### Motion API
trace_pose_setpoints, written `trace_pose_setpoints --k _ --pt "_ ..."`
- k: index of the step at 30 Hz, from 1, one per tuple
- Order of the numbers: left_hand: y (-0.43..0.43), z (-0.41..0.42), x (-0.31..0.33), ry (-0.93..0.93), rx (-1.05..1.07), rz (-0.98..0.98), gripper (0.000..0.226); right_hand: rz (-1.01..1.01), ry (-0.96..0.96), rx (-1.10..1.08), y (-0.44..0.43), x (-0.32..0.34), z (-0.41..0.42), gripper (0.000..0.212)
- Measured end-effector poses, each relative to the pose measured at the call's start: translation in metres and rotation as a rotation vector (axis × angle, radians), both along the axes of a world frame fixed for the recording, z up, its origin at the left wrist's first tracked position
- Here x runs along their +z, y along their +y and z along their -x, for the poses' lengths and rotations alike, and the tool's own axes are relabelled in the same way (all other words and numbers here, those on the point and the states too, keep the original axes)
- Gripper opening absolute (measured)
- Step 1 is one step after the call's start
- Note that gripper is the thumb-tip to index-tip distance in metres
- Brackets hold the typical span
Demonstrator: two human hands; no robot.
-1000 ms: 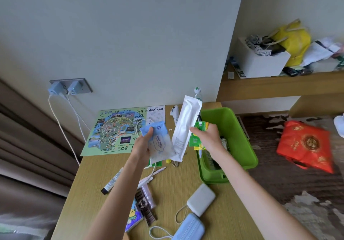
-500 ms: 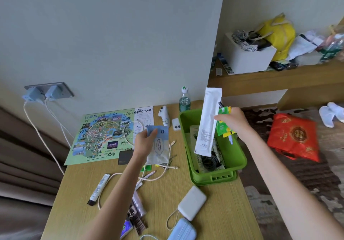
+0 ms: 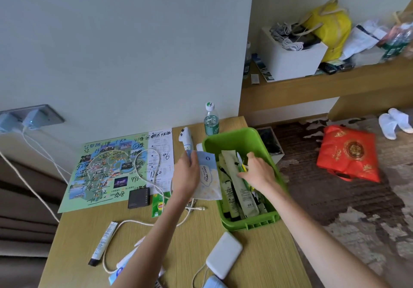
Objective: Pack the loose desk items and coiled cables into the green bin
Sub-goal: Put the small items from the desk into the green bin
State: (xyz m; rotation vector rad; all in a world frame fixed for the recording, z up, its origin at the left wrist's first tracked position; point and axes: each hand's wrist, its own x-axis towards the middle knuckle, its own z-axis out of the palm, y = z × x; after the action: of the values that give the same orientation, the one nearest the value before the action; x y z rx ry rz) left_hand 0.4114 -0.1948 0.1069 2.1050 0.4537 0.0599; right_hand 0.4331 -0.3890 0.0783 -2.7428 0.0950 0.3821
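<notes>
The green bin (image 3: pixel 250 223) stands at the desk's right edge with several long packets in it. My right hand (image 3: pixel 257 172) is low inside the bin, palm down on a long white packet (image 3: pixel 242 189) that lies flat; green and yellow sachets (image 3: pixel 242 167) stick out between thumb and fingers. My left hand (image 3: pixel 186 173) holds a blue and white wipes pack (image 3: pixel 207 177) just left of the bin's rim. Loose on the desk are a white cable (image 3: pixel 143 220), a white power bank (image 3: pixel 223 257), a tube (image 3: pixel 104 242) and a small black box (image 3: pixel 139 197).
A park map (image 3: pixel 111 169) lies by the wall, with a white handheld device (image 3: pixel 186 141) and a water bottle (image 3: pixel 211 122) behind the bin. A green tea sachet (image 3: pixel 158 205) lies by the map. On the floor to the right are a red bag (image 3: pixel 348 153) and slippers (image 3: pixel 395 122).
My right hand has dropped from above the bin down into it, and the long white packet went from upright to lying flat inside. My left hand moved right with the wipes pack, up to the bin.
</notes>
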Motion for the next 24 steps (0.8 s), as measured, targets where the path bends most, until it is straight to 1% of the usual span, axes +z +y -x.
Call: trace_pose_setpoints --k 2,4,7,8,10,12,15,18,20,22,24 --pt "-0.014 -0.006 0.002 -0.027 -0.019 -0.019 0.026 0.027 -0.077 0.045 -0.004 0.001 0.003 0.062" --pt "-0.031 -0.012 0.004 -0.072 -0.060 -0.017 0.018 0.010 -0.198 0.081 -0.010 0.004 0.006 0.048" --pt "-0.055 -0.020 0.003 -0.092 -0.126 -0.016 0.017 -0.126 -0.334 0.040 -0.018 0.009 0.011 0.027" --pt "-0.060 -0.022 0.002 -0.064 -0.169 -0.053 0.019 -0.160 -0.359 0.028 -0.020 0.011 0.013 0.023" --pt "-0.068 -0.024 -0.003 0.008 -0.289 -0.226 0.030 -0.194 -0.377 0.036 -0.022 0.012 0.017 0.021" --pt "-0.067 -0.022 -0.006 -0.025 -0.347 -0.344 0.037 -0.208 -0.378 0.069 -0.021 0.011 0.021 0.020" --pt "-0.049 -0.016 -0.003 -0.184 -0.300 -0.348 0.029 -0.227 -0.386 0.097 -0.010 0.011 0.027 0.020" --pt "-0.011 -0.003 -0.009 -0.223 -0.190 -0.298 0.020 -0.287 -0.426 0.148 0.015 0.014 0.037 0.017" --pt "0.020 0.011 -0.021 -0.173 -0.099 -0.278 0.017 -0.315 -0.447 0.198 0.039 0.016 0.044 0.016" --pt "0.051 0.030 -0.038 -0.065 -0.036 -0.308 0.016 -0.363 -0.463 0.250 0.065 0.017 0.053 0.015" --pt "0.078 0.051 -0.059 0.055 -0.019 -0.337 0.015 -0.393 -0.475 0.317 0.090 0.016 0.062 0.016"
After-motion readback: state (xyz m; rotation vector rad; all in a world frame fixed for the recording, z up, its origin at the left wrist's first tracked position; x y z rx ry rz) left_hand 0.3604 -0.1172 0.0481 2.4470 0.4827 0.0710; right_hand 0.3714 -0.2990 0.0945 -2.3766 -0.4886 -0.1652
